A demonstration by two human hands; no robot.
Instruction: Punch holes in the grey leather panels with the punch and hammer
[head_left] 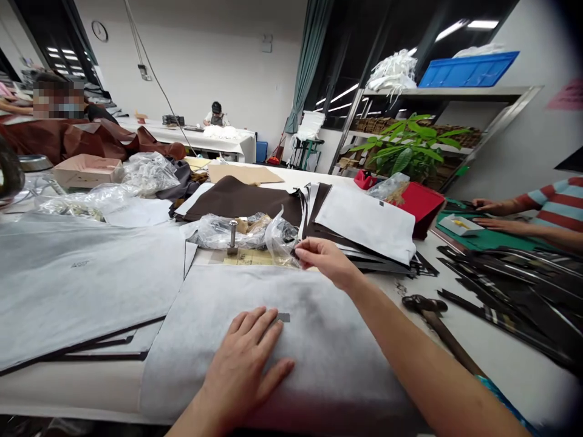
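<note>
My left hand (250, 352) lies flat, fingers spread, on a pale grey sheet (195, 340) with a small dark rectangular mark (283, 317) by its fingertips. Past the sheet's far edge, my right hand (321, 258) has its thumb and fingers pinched together at the right side of a clear plastic bag (279, 237). What the pinch holds, if anything, is hidden. An upright metal post tool (232, 235) stands in front of the bag, beside a yellowish paper (250, 257).
More grey sheets (91, 267) lie at left. A stack of white and dark brown panels (368, 221) sits behind my right hand. A hammer (437, 325) and dark strips (514, 297) lie at right, near a co-worker's hands (496, 215). A red box (423, 209) stands behind.
</note>
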